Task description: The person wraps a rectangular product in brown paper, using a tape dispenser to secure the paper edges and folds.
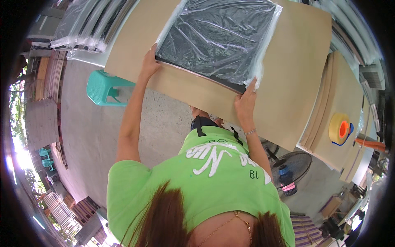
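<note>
A dark, flat rectangular panel (218,39) in clear plastic wrap lies on a table covered with brown board (296,70). The wrap is wrinkled, and its loose edges stick out along both sides. My left hand (150,64) grips the panel's near left corner, thumb by the front edge. At the near right corner, my right hand (247,103) is closed on the panel and its wrap; a bracelet circles that wrist. Both arms reach forward. The undersides of the corners and some fingertips are hidden.
Stacked cardboard sheets (319,103) lie to the right, with a yellow tape roll (340,129) on top. A standing fan (293,168) is below them. On the left are a green plastic stool (98,87) and plastic-wrapped panels (88,24).
</note>
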A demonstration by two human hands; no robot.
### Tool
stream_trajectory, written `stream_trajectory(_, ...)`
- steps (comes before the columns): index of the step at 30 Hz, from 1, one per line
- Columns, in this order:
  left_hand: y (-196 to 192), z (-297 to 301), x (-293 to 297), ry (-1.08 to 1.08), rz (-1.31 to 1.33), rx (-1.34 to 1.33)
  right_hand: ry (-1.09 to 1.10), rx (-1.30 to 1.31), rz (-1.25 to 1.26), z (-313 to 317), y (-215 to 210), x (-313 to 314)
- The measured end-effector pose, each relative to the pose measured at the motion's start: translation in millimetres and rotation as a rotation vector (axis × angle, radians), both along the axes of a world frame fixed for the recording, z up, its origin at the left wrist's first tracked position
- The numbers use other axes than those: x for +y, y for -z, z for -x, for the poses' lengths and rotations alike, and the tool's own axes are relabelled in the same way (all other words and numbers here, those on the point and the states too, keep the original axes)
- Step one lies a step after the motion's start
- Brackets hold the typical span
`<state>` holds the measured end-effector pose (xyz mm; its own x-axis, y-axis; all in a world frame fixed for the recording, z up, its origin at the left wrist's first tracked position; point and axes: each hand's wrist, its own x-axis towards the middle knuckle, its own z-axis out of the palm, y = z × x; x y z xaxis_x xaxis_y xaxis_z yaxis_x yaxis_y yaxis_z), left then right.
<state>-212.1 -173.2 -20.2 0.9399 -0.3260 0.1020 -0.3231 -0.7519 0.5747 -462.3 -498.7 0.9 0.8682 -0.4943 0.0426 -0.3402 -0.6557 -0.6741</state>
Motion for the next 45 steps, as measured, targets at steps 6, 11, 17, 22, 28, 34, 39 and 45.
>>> stream_trajectory(6,1.4,5.2,-0.2,0.033,0.005,-0.092,0.042,-0.087,-0.031,0.4,7.7,-0.5)
stream_trajectory(11,1.5,7.1,-3.8,0.025,-0.026,-0.134,0.075,-0.042,-0.023,0.0,-1.2,0.9)
stream_trajectory(17,-3.7,8.4,-6.2,-0.025,-0.061,-0.082,0.034,-0.095,0.032,-1.4,-3.1,4.1)
stream_trajectory(22,-5.7,10.6,-5.4,0.01,-0.07,-0.137,0.037,-0.118,0.014,-0.4,-4.0,4.7)
stream_trajectory(28,-6.0,13.0,-3.9,0.029,-0.05,-0.152,0.032,-0.165,0.0,2.3,-0.8,5.3)
stream_trajectory(34,-9.0,13.3,-9.6,0.018,-0.054,-0.066,0.03,-0.126,0.017,6.9,3.9,5.1)
stream_trajectory(39,1.6,10.5,2.9,0.042,-0.058,-0.139,0.029,-0.178,0.003,10.8,12.8,10.3)
stream_trajectory(45,-7.3,17.9,4.3,-0.008,0.011,-0.216,0.059,-0.219,-0.074,25.3,7.6,-5.2)
